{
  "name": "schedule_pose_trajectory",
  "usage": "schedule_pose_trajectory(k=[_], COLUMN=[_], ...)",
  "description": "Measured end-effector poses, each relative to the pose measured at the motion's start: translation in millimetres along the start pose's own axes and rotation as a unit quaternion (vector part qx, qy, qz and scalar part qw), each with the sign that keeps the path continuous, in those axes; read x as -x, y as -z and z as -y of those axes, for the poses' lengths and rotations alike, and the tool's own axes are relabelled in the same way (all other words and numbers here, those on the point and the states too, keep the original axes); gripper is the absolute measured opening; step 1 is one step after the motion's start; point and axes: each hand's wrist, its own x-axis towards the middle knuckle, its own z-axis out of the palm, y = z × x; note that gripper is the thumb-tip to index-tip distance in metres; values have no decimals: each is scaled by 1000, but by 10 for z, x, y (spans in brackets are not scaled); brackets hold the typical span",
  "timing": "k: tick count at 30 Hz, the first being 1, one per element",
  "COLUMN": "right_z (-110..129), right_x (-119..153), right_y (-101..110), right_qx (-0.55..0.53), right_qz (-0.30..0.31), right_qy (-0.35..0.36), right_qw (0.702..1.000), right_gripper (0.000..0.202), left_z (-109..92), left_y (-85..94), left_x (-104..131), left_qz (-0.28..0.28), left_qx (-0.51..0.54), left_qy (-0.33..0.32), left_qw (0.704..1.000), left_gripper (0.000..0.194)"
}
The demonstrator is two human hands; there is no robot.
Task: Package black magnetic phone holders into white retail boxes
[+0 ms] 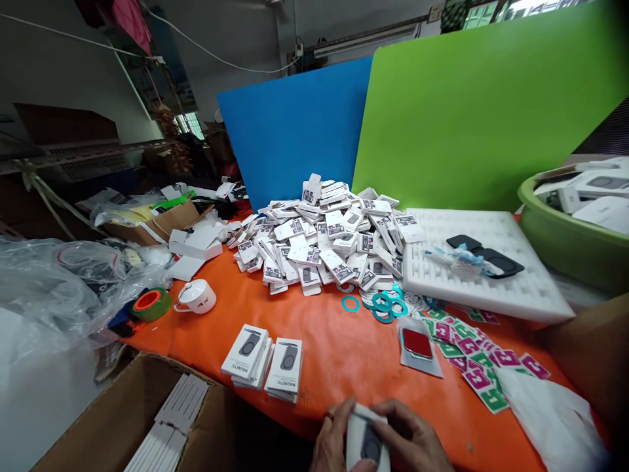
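White box [358, 438] at the surface's [334, 360] near edge; grip closed on it, your left hand [331, 438] and right hand [417, 436] flanking. Press lightly, lest it crease; stacked boxes [284, 367] sit ahead-left.

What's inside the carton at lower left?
Slim white boxes, packed side by side in the carton. Anything beneath them is covered, and the picture's bottom edge cuts off the nearest part.
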Motion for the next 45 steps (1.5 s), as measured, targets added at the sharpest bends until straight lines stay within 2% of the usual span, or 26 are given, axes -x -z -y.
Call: schedule_pose_trajectory(k=[1, 3, 6, 7, 9, 11, 13, 14, 17, 20, 23, 25, 27, 28, 29, 31, 33, 35, 36, 39, 41, 42, 43, 45], right_z=[88, 273, 534, 612, 754, 871, 956, 985, 1027, 1043, 1064, 1058, 1010, 966, 909, 769, 608, 447, 372, 199, 154, 154, 169, 222], right_x=[-97, -309, -687, -837, -1175, -1534, -1861, -1998, -2270, -2364, -2290, -2114, -1819, -1634, -1434, -1023, -661, -404, -323, -252, -311, -361, -422, -569], right_y=[-36, -144, -282, -290, -237, -120, 0, 45, 103, 102, 108, 108, 84, 60, 25, -71, -189, -288, -312, -195, 65, 239, 430, 820], right_qx=[4, 0, 31, 63, 165, 284, 382, 399, 410, 399, 361, 329, 235, 128, 6, -179, -291, -335, -329, -185, -19, 64, 139, 269], right_qz=[-11, -3, 58, 54, -19, -123, -195, -214, -234, -225, -208, -184, -109, -38, 44, 167, 193, 182, 173, 130, 54, -3, -59, -152], right_qy=[26, 76, 130, 151, 215, 282, 275, 265, 232, 212, 204, 203, 194, 177, 142, 51, -5, -35, -41, -20, 35, 68, 101, 144], right_qw=[1000, 997, 989, 985, 962, 908, 861, 851, 850, 863, 886, 904, 946, 975, 989, 968, 937, 924, 928, 974, 998, 996, 983, 940], right_gripper=[31, 33, 35, 36, 37, 41, 44, 46, 50, 50, 52, 51, 47, 46, 45, 44, 37, 33, 33, 35, 34, 33, 30, 25], left_z=[-69, -225, -412, -445, -460, -419, -346, -306, -211, -190, -261, -353, -461, -517, -570, -661, -719, -731, -720, -634, -563, -531, -506, -473], left_y=[13, 94, 350, 456, 659, 816, 903, 923, 926, 909, 891, 857, 794, 751, 702, 591, 475, 373, 333, 260, 245, 241, 238, 226], left_x=[-13, -67, -197, -241, -313, -358, -379, -383, -383, -361, -321, -300, -301, -311, -325, -362, -393, -406, -406, -390, -366, -350, -331, -288], left_qz=[-29, -92, -170, -193, -235, -260, -258, -254, -245, -244, -273, -294, -281, -259, -229, -157, -88, -31, -8, 46, 59, 59, 58, 59], left_qx=[-20, -65, -131, -153, -197, -233, -248, -246, -240, -255, -233, -172, -61, 11, 88, 229, 323, 382, 406, 453, 460, 460, 455, 443], left_qy=[-15, -43, -72, -78, -81, -61, -38, -30, -28, -35, -71, -99, -99, -85, -64, -26, -3, 32, 56, 114, 124, 128, 135, 158], left_qw=[999, 993, 974, 966, 948, 935, 933, 935, 939, 935, 931, 935, 953, 962, 967, 960, 942, 923, 912, 883, 877, 877, 878, 881], left_gripper=[82, 87, 70, 67, 65, 65, 62, 60, 57, 56, 55, 55, 57, 59, 61, 61, 52, 43, 40, 39, 38, 37, 37, 37])
